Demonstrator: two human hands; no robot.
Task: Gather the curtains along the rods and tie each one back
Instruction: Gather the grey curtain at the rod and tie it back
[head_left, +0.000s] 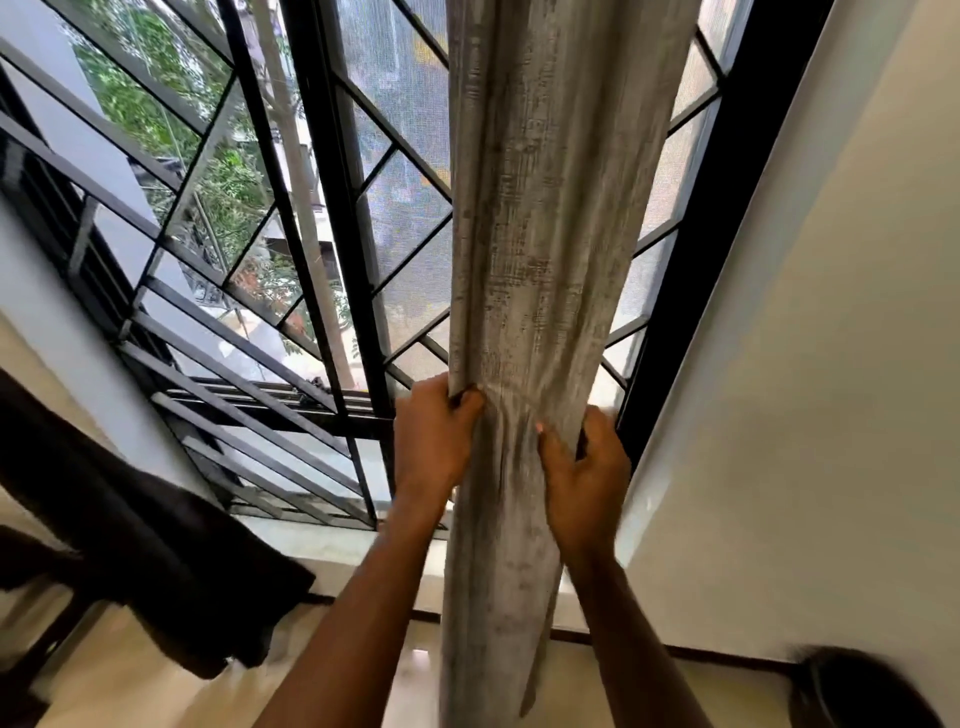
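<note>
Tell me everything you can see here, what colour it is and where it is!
curtain: one, grey, bunched, hanging in the middle before the window
window bars: many, black, left and centre
window frame: one, black, right of the curtain
trees: several, green, outside, upper left
cloth: one, dark, lower left
wall: one, cream, right
floor: one, shiny beige, bottom
round thing: one, dark, bottom right, blurred
left hand: grips the curtain's left edge
right hand: grips its right side

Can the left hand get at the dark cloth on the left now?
Probably not yet: the left hand grips the curtain, as does the right hand. Once released, nothing appears to block the way to the dark cloth.
</note>
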